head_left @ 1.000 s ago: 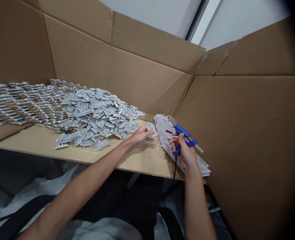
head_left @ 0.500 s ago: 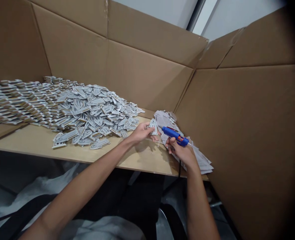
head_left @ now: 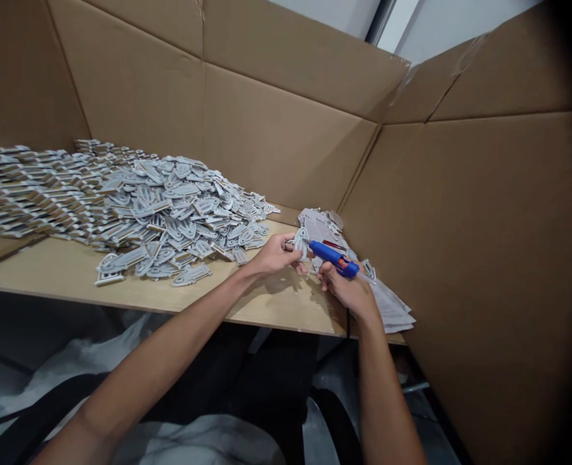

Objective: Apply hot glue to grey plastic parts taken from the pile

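Note:
My left hand [head_left: 272,256] pinches a small grey card tag [head_left: 301,243] just above the wooden table [head_left: 73,274]. My right hand [head_left: 347,289] grips a blue tagging gun [head_left: 333,258] with an orange trigger; its tip points left and touches the tag. A black cord hangs from the gun below the table edge. Both hands meet near the table's right end, close to the front edge.
A big heap of grey tags [head_left: 179,206] covers the table's middle, with stacked rows [head_left: 19,194] to the left. A flat pile of tags [head_left: 387,303] lies under my right hand. Cardboard walls [head_left: 470,245] enclose the back and right. White plastic [head_left: 170,445] lies below.
My right hand turned the gun from upright to level and moved it left until its tip reached the tag. My left hand lifted the tag slightly toward it.

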### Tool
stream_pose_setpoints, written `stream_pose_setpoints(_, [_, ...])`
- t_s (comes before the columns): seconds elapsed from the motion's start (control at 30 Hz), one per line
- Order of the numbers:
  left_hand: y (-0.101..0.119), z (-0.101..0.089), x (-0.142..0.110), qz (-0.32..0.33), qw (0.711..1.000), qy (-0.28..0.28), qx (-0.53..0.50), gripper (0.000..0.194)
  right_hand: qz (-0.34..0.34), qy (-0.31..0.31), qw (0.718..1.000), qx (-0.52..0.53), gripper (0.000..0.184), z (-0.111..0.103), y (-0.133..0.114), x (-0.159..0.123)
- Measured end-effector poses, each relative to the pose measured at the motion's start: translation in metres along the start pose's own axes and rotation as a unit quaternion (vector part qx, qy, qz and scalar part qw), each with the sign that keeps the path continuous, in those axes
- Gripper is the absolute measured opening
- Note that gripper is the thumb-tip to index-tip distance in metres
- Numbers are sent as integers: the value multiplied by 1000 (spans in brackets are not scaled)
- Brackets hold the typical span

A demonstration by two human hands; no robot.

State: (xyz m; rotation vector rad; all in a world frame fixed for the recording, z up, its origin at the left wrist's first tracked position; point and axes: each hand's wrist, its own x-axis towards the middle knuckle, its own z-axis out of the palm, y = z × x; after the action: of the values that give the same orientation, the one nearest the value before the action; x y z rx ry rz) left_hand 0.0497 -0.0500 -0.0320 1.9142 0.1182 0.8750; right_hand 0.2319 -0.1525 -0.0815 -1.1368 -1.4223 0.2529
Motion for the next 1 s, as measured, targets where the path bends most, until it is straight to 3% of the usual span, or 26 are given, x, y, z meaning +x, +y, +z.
stream_pose_setpoints(0.77, [-6, -4, -1, 21, 999, 18, 47, 39, 32, 28, 994, -101, 53, -3, -17, -4])
stream_pose_setpoints(1.0, [-2, -3, -2, 17, 998, 21, 52, 24, -10, 10, 994, -108, 44, -3, -13, -4])
